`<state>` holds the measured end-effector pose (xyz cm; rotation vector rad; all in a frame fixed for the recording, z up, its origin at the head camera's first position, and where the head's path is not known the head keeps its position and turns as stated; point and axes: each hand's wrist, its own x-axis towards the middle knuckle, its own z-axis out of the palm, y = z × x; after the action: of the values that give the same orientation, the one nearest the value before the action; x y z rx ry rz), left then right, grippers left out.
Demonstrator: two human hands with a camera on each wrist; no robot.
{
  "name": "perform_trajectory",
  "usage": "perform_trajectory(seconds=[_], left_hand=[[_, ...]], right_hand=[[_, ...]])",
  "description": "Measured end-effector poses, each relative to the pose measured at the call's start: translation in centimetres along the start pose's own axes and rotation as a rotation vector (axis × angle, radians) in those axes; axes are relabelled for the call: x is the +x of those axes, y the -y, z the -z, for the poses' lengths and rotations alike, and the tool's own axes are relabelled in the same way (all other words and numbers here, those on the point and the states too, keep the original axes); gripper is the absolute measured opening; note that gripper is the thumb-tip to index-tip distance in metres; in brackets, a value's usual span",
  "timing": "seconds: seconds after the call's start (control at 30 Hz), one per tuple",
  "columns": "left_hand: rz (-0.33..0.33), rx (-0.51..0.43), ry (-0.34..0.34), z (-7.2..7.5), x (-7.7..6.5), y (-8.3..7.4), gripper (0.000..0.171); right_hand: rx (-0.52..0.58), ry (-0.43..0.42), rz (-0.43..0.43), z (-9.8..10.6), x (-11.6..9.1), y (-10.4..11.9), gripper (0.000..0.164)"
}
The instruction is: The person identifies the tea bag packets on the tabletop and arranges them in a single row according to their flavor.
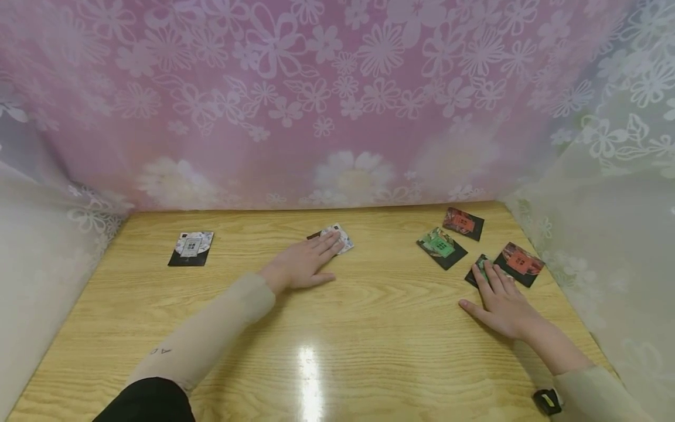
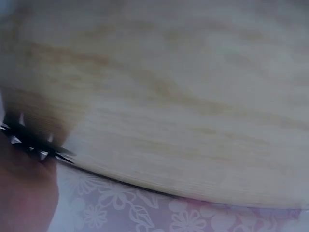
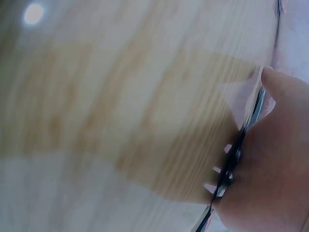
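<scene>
In the head view my left hand lies palm down, fingers straight, over a flat white-and-black packet near the table's middle. Part of that packet is hidden beneath the fingers. On the right, the straight fingers of my right hand rest on a green-and-black packet, covering most of it. Just beyond and to the right is a red-and-black packet. Both wrist views show mainly blurred tabletop, with the left hand and right hand at the edges.
Another white-and-black packet lies at the far left. A second green packet and a second red packet lie at the back right. Flowered cloth hangs around the back and sides of the wooden table.
</scene>
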<state>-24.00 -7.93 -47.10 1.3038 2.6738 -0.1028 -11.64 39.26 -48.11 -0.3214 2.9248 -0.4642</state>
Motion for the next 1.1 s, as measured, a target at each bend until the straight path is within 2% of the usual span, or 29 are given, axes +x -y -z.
perform_trajectory(seconds=[0.17,0.3,0.47,0.73,0.93,1.1], left_hand=[[0.081,-0.016,-0.017,0.0,-0.4,-0.4,0.081],[0.172,-0.047,-0.026,-0.1,-1.2,-0.3,0.081],[0.274,-0.066,-0.031,0.0,-2.4,0.1,0.085],[0.394,-0.139,-0.048,-0.5,-4.1,1.1,0.087],[0.517,-0.206,-0.041,-0.6,-5.3,1.0,0.084],[0.631,-0.227,-0.024,-0.6,-6.2,0.8,0.084]], right_hand=[[-0.012,0.023,-0.019,0.3,0.1,0.6,0.1],[-0.017,0.029,-0.018,0.5,0.1,0.8,0.1],[-0.01,0.026,-0.015,0.5,0.2,0.7,0.099],[-0.003,0.039,-0.017,0.1,0.4,-0.3,0.102],[0.003,0.023,0.013,-0.2,0.3,-0.8,0.1],[0.004,0.019,0.0,-0.2,0.2,-0.5,0.1]])
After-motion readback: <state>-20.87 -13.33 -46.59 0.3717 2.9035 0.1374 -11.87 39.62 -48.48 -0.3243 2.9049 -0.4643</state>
